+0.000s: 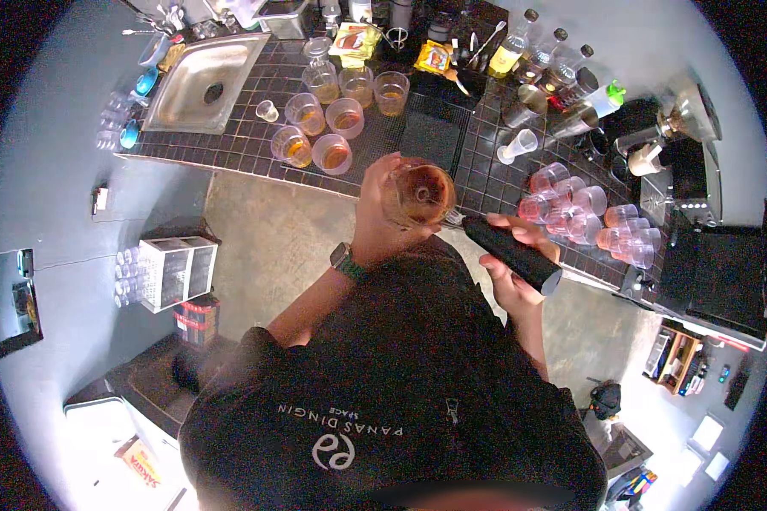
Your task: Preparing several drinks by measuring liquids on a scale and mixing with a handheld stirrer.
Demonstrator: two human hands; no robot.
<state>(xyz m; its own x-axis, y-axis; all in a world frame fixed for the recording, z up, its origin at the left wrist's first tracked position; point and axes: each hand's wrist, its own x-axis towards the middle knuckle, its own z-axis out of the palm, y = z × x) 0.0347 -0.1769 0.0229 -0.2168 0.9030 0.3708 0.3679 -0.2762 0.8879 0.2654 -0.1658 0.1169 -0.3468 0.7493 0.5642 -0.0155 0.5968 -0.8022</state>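
My left hand [383, 198], with a watch on its wrist, grips a clear cup [420, 193] with brown liquid in it. The cup is held up in front of the counter's front edge, and I look down into its mouth. My right hand [514, 281] is wrapped around a black cylindrical handle [508, 252], which looks like a hand-held frother. Its front end points at the cup; a small pale metal part lies between them, and I cannot tell whether it touches the cup. Beyond my left hand, several clear plastic cups [332, 153] with amber liquid stand on the black-tiled counter.
A steel sink [192, 89] is at the counter's left. To the right stand a small clear measuring cup [518, 147], stacked plastic cups [569, 201], metal shakers [524, 105] and a coffee grinder [690, 115]. Bottles [513, 48] line the back. A black mesh mat [434, 128] lies mid-counter.
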